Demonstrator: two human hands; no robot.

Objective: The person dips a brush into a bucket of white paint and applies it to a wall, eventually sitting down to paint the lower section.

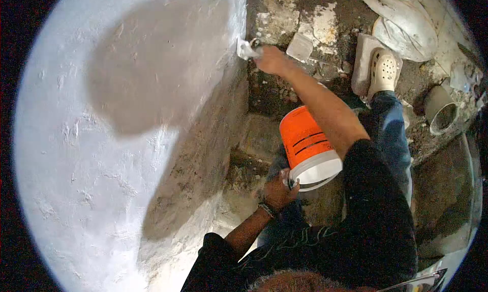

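Grip: right hand (272, 60) closed around the handle of a putty knife (245, 49), its blade pressed flat to the wall (101, 154); left hand (277, 192) wrapped on the rim of an orange bucket (307, 147), by its wire bail.
Putty knife: at the wall's far edge, well beyond the bucket; a light, stiff tool, likely slick where plaster coats it, best held at the handle.
Bucket: tilted against the person's knee, just beside the wall's bare lower patch; probably heavy if filled, so the rim hold could slip.
Wall: fresh white coat on the near side, a grey unfinished patch on the bucket's side.
Floor: rubble, a pipe end (440, 110) and a white clog (382, 70) beyond the bucket.
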